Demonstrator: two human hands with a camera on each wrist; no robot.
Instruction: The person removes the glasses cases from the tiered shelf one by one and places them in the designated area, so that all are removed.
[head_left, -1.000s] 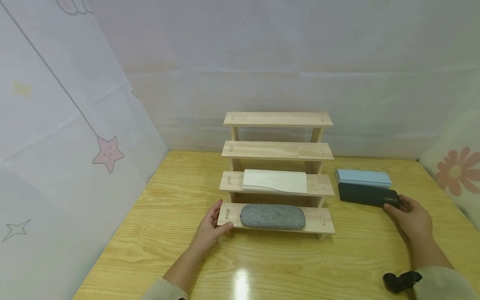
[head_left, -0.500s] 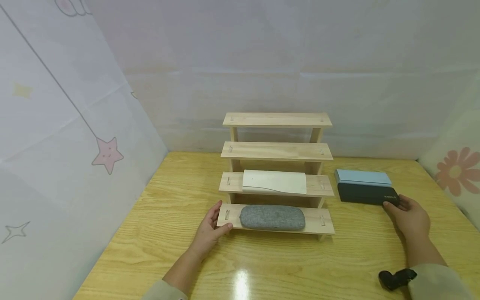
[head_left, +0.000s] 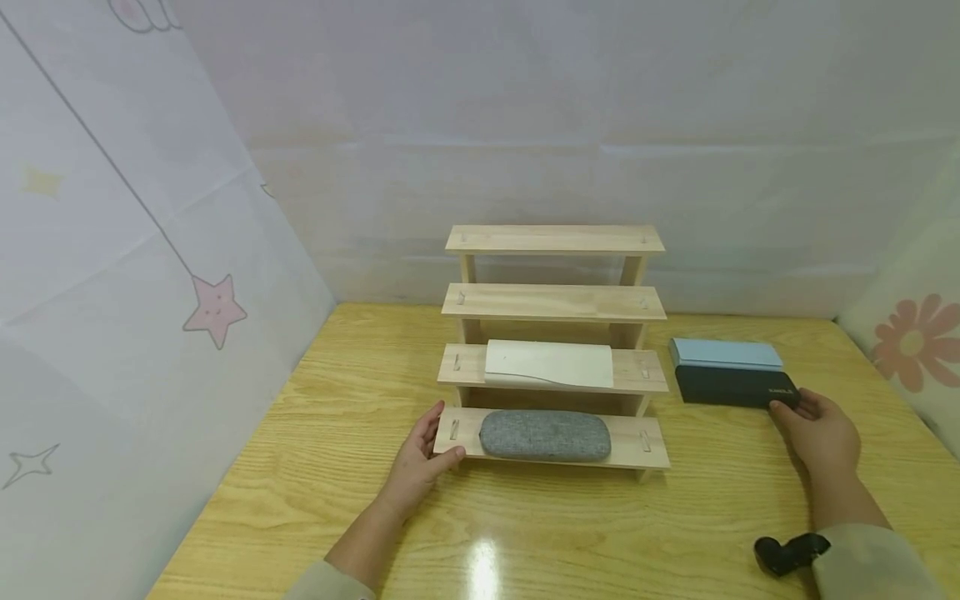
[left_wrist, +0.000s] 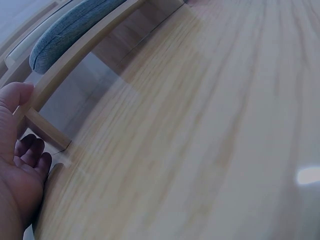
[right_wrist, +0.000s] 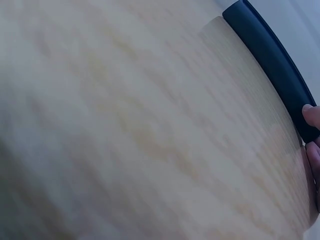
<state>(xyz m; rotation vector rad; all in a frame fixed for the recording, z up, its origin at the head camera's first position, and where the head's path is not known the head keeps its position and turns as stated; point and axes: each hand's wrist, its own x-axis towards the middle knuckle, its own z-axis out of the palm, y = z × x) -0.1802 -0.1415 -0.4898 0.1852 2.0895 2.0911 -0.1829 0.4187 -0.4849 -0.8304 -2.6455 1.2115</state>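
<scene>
A stepped wooden display stand (head_left: 555,302) is at the middle of the table. My left hand (head_left: 417,458) grips the left end of its lowest board, thumb at the front edge. On that board lies a grey fabric glasses case (head_left: 546,435); a white glasses case (head_left: 549,364) lies one step higher. Over on the right, my right hand (head_left: 821,433) pinches the right end of a black glasses case (head_left: 731,387). The right wrist view shows the thumb (right_wrist: 312,115) against the black case's side. Directly behind it is a light blue glasses case (head_left: 727,355).
The two upper boards (head_left: 553,302) of the stand bear nothing. Wood-grained table (head_left: 337,400) surrounds the stand. A pale printed cloth (head_left: 540,108) hangs behind and at both sides. A black device (head_left: 791,554) sits at the right sleeve.
The black glasses case has turned slightly, its right end shifting away from me, so it lies more in line with the blue one. My left hand keeps its place on the stand.
</scene>
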